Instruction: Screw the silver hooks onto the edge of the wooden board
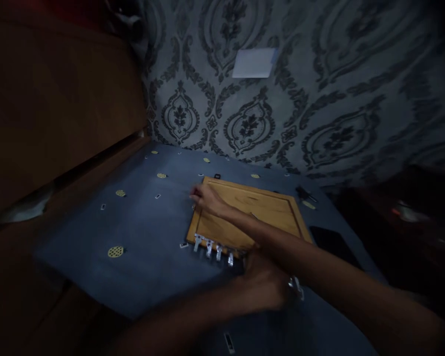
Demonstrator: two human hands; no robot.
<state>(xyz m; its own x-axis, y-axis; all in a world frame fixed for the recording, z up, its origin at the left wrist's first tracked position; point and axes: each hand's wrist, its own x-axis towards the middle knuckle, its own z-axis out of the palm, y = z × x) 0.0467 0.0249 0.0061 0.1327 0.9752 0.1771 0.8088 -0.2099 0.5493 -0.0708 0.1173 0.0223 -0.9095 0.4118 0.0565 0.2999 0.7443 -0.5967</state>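
A framed wooden board (269, 200) lies on the blue patterned cloth, with several shiny metal hooks (208, 248) along its near edge. A small dark metal loop (217, 176) shows by its far edge. My right arm reaches across the board, above my left forearm. My right hand (207, 199) is at the board's left edge, its fingers curled together and slightly blurred; anything between them is too small to make out. By the near edge, beside the hooks, is my left hand (265, 282), with its fingers turned away and mostly hidden. Another metal piece (295, 288) shows just right of it.
The blue cloth (144, 222) carries yellow and white printed shapes. A dark flat object (333, 242) lies right of the board, and a dark tool (306, 194) sits beyond it. Patterned wall covering (248, 123) rises behind; brown wooden furniture (59, 99) stands at left. The light is dim.
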